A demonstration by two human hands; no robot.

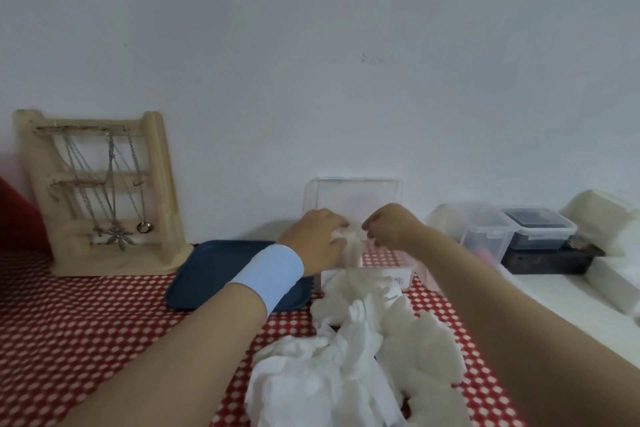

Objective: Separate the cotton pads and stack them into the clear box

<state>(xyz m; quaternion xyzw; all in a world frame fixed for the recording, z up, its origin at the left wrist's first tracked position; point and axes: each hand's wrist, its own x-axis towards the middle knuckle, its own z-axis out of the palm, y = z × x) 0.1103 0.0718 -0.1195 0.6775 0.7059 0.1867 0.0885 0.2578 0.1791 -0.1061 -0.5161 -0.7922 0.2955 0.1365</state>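
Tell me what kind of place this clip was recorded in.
Probably a home dressing table: a wooden jewellery stand hung with necklaces, a red dotted tablecloth, and small plastic storage boxes beside a heap of cotton pads.

Lower half of clear box (pixel 353 192) hidden behind left hand (pixel 320 239) and right hand (pixel 391 227). Fingertips of both buried in held pad (pixel 351 244); can't tell if 1 pad or more. Cotton pile (pixel 363 374) cut off at bottom edge. Blue tray (pixel 214 263) partly under wristband (pixel 268 274). Red object (pixel 15 218) cropped at left edge. Bins (pixel 485 236) mid right: contents blurred.
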